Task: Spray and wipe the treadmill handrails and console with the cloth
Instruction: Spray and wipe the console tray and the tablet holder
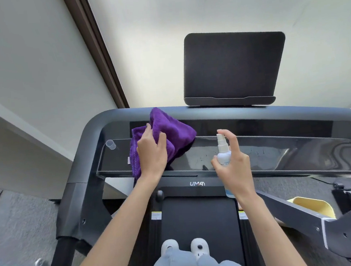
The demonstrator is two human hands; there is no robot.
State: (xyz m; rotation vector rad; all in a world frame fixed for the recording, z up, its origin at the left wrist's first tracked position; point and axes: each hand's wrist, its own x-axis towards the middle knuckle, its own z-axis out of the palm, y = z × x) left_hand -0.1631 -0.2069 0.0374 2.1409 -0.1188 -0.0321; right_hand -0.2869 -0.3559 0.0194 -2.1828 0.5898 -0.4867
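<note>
White walls stand behind the treadmill console (pixel 224 152). Left hand (pixel 151 153) presses the purple cloth (pixel 170 131) on its left part. Right hand (pixel 233 159) holds the spray bottle (pixel 223 152), finger on top. Spraying comes next, I think, then wiping.

spray bottle (pixel 223 154) label: too small | console (pixel 256 158) right end: cut off

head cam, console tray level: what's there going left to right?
Clear cap → purple cloth with the left hand on it → spray bottle held in the right hand → bare glossy stretch of the console tray out to the right end.
</note>
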